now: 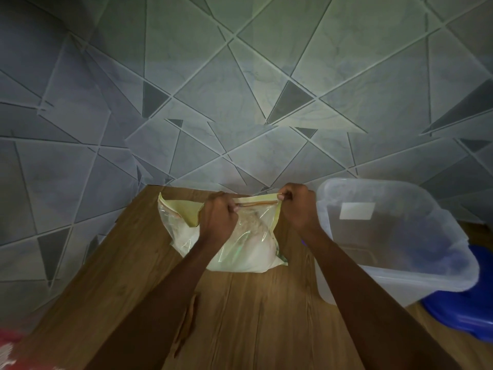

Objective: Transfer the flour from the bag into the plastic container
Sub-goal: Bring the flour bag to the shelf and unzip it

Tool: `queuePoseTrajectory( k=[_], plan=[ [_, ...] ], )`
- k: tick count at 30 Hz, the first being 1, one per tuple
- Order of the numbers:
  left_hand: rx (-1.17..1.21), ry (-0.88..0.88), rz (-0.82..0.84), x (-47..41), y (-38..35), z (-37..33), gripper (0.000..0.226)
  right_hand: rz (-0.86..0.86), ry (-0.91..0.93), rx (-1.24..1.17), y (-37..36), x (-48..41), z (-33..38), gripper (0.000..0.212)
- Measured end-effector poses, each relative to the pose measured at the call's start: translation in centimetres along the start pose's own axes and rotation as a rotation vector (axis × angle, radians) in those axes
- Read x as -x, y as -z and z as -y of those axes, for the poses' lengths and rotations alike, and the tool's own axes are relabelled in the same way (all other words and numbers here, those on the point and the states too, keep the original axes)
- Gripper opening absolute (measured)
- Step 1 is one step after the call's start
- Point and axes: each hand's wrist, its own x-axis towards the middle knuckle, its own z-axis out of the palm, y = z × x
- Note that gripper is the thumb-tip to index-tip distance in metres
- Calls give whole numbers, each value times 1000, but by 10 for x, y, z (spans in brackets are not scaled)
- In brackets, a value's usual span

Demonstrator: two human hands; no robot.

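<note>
A clear plastic bag of flour [248, 252] with a pale yellow top band stands on the wooden table [240, 316] near the wall. My left hand [217, 218] pinches the bag's top edge near its middle. My right hand [298, 206] grips the same top edge at its right corner, and the strip is stretched tight between them. White flour fills the lower part of the bag. A large translucent plastic container [394, 236] stands to the right of the bag, open at the top, with a white label on its inner wall and nothing visible inside.
A blue lid or basin [464, 313] lies under and behind the container at the right. The patterned grey tile wall [240, 102] rises just behind the table. A red and white cloth [8, 348] shows at the bottom left corner.
</note>
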Motion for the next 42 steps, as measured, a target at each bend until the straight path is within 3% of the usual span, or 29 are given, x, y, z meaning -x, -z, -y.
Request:
queuePoseTrajectory(
  k=[5, 8, 10, 14, 20, 31, 42],
  plan=[
    [-106, -10, 16, -4, 21, 11, 7, 75, 56, 232, -6, 3, 20, 12],
    [-164, -40, 47, -10, 27, 6, 4, 125, 328, 408, -16, 9, 38, 30],
    [-202, -70, 72, -12, 27, 6, 13, 213, 448, 548, -27, 10, 48, 44],
    [-198, -86, 67, -10, 27, 5, 10, 306, 534, 745, -44, 0, 53, 28],
    [-189, -13, 67, -11, 30, 12, 7, 219, 525, 690, -36, -8, 47, 18],
    [-282, 63, 33, -18, 47, 38, 24, 239, 481, 650, -27, -11, 43, 17],
    [-317, 99, 58, -8, 53, 49, 24, 226, 423, 544, -22, -15, 39, 12]
  ],
)
